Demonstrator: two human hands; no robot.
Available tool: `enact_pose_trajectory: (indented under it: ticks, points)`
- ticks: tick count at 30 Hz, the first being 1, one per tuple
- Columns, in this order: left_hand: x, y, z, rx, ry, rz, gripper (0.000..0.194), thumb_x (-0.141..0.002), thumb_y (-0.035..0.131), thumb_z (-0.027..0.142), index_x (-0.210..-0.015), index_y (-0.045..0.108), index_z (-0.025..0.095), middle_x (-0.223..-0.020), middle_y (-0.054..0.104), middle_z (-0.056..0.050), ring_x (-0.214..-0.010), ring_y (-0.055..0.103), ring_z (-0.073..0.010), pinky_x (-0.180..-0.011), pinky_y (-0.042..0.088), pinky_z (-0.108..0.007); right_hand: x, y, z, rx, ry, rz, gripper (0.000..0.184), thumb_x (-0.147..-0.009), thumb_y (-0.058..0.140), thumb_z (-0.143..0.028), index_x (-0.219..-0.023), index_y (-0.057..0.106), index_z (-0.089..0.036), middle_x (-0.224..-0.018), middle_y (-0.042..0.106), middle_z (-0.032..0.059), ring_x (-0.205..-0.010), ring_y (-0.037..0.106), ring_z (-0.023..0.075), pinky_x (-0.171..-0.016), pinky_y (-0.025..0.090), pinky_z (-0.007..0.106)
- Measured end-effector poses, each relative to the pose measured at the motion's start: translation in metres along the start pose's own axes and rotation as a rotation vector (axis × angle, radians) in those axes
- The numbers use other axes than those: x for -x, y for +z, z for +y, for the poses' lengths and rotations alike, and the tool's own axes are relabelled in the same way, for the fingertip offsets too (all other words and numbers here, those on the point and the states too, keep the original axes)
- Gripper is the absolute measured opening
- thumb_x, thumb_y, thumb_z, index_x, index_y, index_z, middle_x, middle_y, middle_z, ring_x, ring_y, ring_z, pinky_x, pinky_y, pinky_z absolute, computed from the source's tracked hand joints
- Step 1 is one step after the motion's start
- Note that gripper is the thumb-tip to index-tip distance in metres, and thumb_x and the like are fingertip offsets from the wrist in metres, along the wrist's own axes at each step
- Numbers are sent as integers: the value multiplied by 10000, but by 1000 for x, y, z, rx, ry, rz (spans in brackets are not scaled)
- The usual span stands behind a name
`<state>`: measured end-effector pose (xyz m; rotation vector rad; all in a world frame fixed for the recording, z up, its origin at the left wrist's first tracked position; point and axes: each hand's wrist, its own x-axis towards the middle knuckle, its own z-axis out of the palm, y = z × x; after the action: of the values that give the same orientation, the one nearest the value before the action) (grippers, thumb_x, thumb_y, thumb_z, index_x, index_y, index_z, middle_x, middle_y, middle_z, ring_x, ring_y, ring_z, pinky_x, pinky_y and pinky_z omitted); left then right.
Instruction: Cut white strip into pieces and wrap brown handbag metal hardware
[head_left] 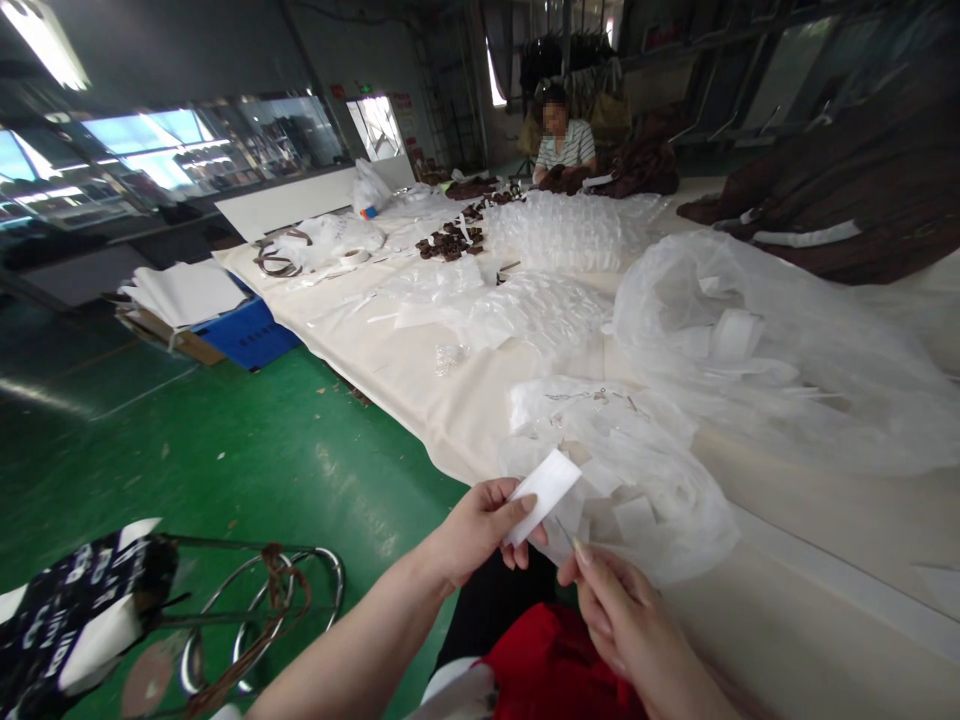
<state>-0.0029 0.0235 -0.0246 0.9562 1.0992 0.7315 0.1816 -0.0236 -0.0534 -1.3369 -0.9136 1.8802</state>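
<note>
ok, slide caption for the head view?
Left hand holding a white strip near a plastic bag, right hand close by.

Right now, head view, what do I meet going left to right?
Printed cover → blue box → left hand → white strip → right hand → brown cloth at far right.

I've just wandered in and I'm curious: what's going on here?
A person's left hand holds a flat white piece at the near edge of a cream-covered table. The right hand is close by, its fingertips pinching a thin item too small to identify. Just beyond lies a translucent plastic bag. Across the table, a co-worker in a striped shirt has dark fabric in front of them.
</note>
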Motion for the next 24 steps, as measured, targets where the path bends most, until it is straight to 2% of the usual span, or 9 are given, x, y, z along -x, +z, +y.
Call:
enact_pose_trajectory:
  ticks: [3, 9, 17, 24]
  points:
    - [1, 1, -1, -22, 10, -19, 436, -801, 647, 550, -783, 577, 120, -630, 672, -29, -410, 553, -67, -376, 393, -142, 1, 6, -3, -3, -32, 18, 542, -762, 546, -729, -700, 556, -190, -468, 275, -100, -359, 165, 33, -358, 76, 206]
    - [3, 1, -4, -48, 5, -64, 447, -806, 636, 563, -791, 571, 121, -708, 687, -42, -427, 564, -58, -399, 419, -143, 0, 9, -8, -74, -3, 16, 528, -746, 586, -708, -703, 549, -183, -456, 258, -117, -371, 134, 20, -371, 69, 188]
    - [4, 1, -2, -44, -49, -141, 441, -791, 658, 552, -800, 603, 114, -689, 688, -43, -442, 579, -70, -404, 428, -144, -4, 8, -2, -115, 9, -48, 523, -754, 600, -695, -716, 564, -175, -444, 278, -120, -361, 138, 17, -350, 83, 175]
    - [4, -3, 0, -15, -111, -168, 427, -776, 688, 518, -837, 666, 96, -719, 714, -69, -462, 611, -88, -413, 441, -152, -7, 6, 1, -217, 76, -126, 525, -722, 637, -700, -684, 497, -195, -408, 261, -134, -337, 107, 12, -329, 72, 169]
